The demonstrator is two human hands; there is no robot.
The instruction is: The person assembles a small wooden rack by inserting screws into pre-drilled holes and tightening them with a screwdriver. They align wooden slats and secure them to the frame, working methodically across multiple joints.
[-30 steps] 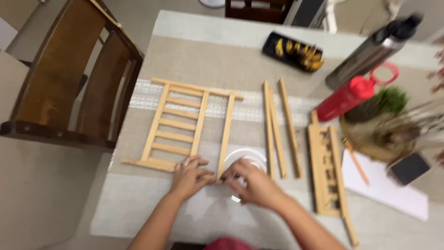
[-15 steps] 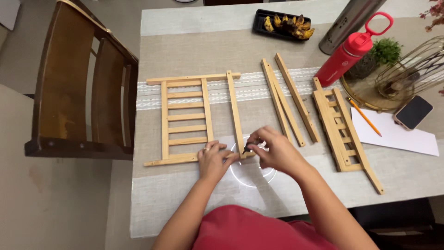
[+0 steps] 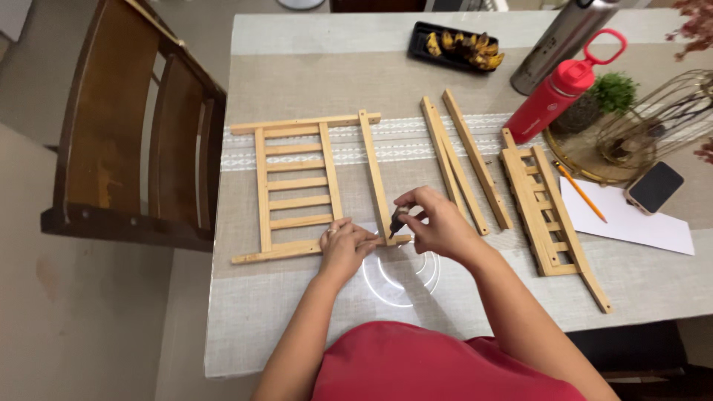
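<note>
The frame (image 3: 316,186), a pale wooden rack of slats between rails, lies flat on the table (image 3: 312,67) near its front edge. The left hand (image 3: 343,247) rests palm down on the frame's near rail, fingers together, pinning it beside the corner joint. The right hand (image 3: 438,223) pinches a small dark tool (image 3: 396,221) between thumb and fingertips, its tip pointing down at the joint where the right upright meets the near rail; it looks like a short driver or key, though it is too small to tell for certain. Just under the hands sits a clear bowl (image 3: 401,278).

The step in hand appears to be fastening that corner. The next move seems to call for keeping the tool upright on the joint while the left hand stops the frame from sliding.

Loose slats (image 3: 464,160) and a second frame (image 3: 546,212) lie to the right, well apart from the hands.
</note>
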